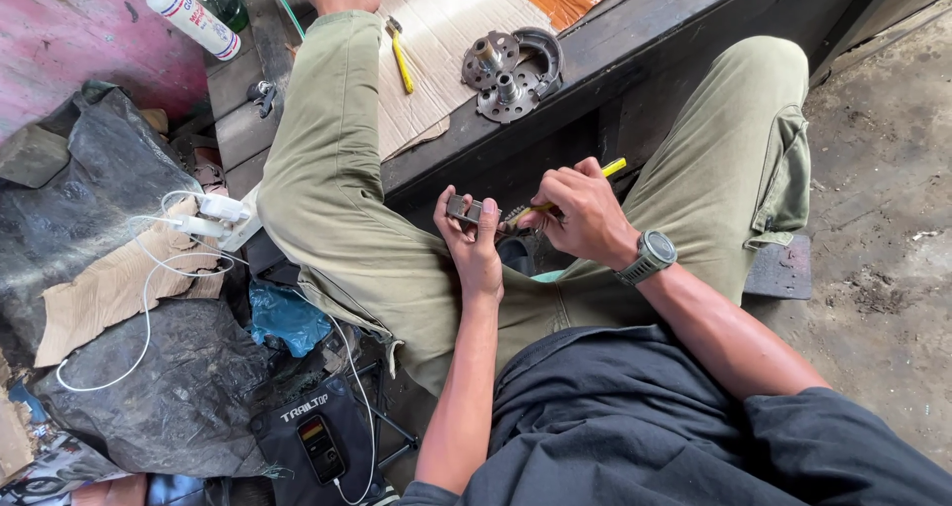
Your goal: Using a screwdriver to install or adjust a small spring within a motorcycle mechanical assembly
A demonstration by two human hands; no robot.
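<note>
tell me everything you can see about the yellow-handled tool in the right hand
The yellow-handled tool looks like a screwdriver: a yellow plastic handle sticking out past the knuckles, with a dark striped section toward the working end. The right hand grips it, angled down and left toward a small grey metal part pinched in the left hand. The tip is hidden, so contact cannot be confirmed.

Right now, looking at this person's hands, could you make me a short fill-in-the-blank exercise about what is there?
1. The left hand pinches a small ____ part.
2. The right hand grips a tool with a ____ handle.
3. A ____ sits on the right wrist.
4. Two round metal hubs lie on a sheet of ____.

Missing words: metal; yellow; watch; cardboard
</note>
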